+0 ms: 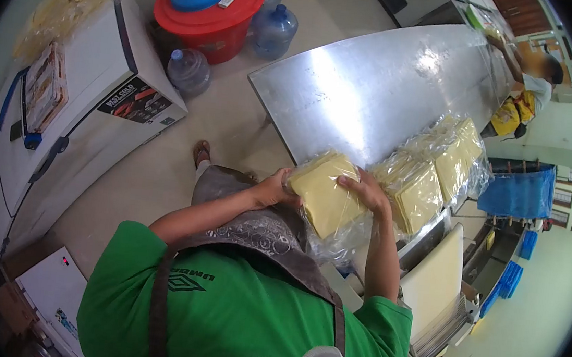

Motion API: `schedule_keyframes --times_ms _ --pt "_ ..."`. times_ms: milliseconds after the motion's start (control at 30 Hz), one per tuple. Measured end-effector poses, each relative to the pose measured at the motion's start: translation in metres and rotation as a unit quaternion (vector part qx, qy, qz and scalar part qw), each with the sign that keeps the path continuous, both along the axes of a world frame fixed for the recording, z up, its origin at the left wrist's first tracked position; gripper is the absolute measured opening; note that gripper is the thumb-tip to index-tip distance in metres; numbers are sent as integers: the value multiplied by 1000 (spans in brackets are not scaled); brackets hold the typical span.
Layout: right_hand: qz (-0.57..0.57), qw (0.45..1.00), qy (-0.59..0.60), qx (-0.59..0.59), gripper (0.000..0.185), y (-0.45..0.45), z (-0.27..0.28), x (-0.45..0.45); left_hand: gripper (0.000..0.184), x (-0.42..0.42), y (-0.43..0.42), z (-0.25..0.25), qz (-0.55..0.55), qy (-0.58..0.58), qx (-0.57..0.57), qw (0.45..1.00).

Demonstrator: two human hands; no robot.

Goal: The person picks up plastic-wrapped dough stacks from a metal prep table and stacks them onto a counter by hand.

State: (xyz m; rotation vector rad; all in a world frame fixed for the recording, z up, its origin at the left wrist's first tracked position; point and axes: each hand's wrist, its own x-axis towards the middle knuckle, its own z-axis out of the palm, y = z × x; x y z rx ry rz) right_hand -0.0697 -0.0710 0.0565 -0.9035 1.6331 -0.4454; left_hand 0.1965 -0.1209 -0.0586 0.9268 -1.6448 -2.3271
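Note:
Both my hands hold a stack of thin yellow square sheets (329, 196) in a clear plastic bag, in front of my apron. My left hand (277, 188) grips the stack's left edge, its fingers partly hidden behind it. My right hand (367, 192) clasps the upper right side, with the thumb lying on the front face. Loose clear plastic (341, 246) hangs below the stack. Just beyond my right hand, more bagged yellow stacks (412, 191) lie in a row on the metal table (308, 91).
A white chest freezer (90, 139) stands on the left, with bagged yellow sheets (75, 3) on top. A red tub (211, 30) and several water jugs (274, 31) are on the floor. Another person (524, 98) is at the table's far end. A pale board (433, 279) lies at right.

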Motion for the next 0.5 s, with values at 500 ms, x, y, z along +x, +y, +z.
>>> schedule_keyframes --times_ms 500 --pt "-218 964 -123 -92 71 28 -82 95 92 49 -28 24 85 149 421 891"
